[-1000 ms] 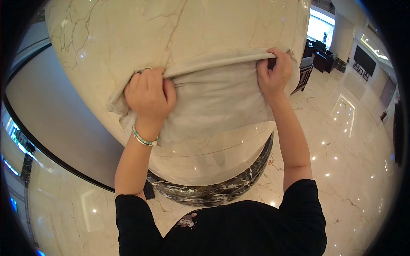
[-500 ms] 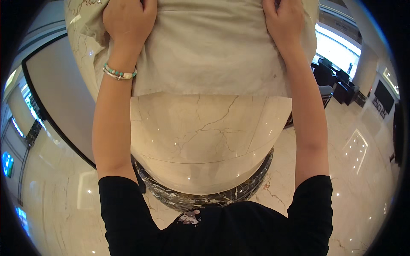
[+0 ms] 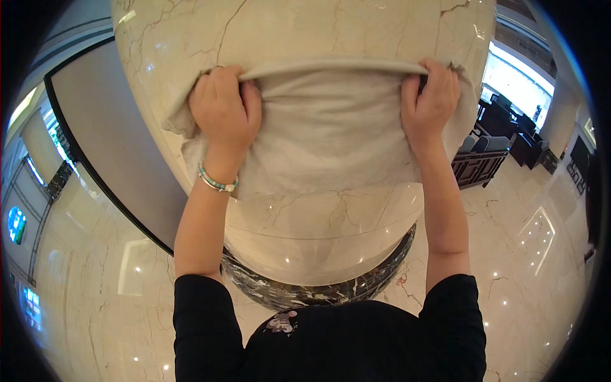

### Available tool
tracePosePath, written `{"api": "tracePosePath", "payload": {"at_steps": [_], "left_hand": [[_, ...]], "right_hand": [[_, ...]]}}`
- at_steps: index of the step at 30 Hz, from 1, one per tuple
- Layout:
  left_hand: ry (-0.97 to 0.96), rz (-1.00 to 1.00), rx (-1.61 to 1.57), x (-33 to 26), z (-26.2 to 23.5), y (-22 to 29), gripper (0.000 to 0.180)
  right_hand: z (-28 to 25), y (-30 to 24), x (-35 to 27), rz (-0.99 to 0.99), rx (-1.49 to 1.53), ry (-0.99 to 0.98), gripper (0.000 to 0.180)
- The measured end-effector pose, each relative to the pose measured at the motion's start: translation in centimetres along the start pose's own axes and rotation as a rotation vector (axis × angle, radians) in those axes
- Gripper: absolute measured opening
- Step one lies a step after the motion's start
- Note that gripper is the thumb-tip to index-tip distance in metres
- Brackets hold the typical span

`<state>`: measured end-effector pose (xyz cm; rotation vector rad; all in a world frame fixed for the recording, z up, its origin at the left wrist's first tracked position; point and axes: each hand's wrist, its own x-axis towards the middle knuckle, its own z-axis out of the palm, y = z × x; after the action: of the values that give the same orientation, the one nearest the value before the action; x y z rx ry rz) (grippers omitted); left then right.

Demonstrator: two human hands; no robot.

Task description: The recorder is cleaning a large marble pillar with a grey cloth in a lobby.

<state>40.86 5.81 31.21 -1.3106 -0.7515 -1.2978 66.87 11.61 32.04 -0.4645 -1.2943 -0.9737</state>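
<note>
A beige cloth [image 3: 331, 127] is stretched between my two hands against a rounded, cream marble column [image 3: 331, 32]. My left hand [image 3: 224, 105] grips its upper left part, fingers curled over the top edge. At the upper right, my right hand [image 3: 431, 102] clutches the same edge with the thumb toward the middle. Folds run across the cloth between the hands, and its lower edge hangs loose over the marble. One corner bunches out beyond my left hand. A beaded bracelet [image 3: 217, 181] circles my left wrist.
Dark veined marble forms the column's base [image 3: 305, 290]. A grey panel with a black frame [image 3: 118, 134] stands close on the left. To the right are a dark wooden seat [image 3: 482, 162] and dark desks [image 3: 519, 130]. Glossy marble floor [image 3: 509, 254] surrounds the column.
Both hands have come down the column toward me, drawing the cloth with them. Its top edge and the marble above it now show. Both hands keep their grip.
</note>
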Motion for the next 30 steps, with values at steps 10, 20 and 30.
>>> {"api": "tracePosePath", "payload": {"at_steps": [10, 20, 30], "left_hand": [[-0.1, -0.027, -0.112, -1.9, -0.9, -0.1, 0.014], [0.144, 0.142, -0.061, 11.9, 2.4, -3.6, 0.008], [0.119, 0.116, -0.004, 10.2, 2.6, -3.4, 0.011]], "right_hand": [[-1.2, -1.6, -2.5, 0.062, -0.073, -0.113, 0.027], [1.5, 1.8, 9.6, -0.079, -0.113, -0.048, 0.026], [2.2, 2.9, 8.0, -0.014, -0.082, 0.037, 0.025]]}}
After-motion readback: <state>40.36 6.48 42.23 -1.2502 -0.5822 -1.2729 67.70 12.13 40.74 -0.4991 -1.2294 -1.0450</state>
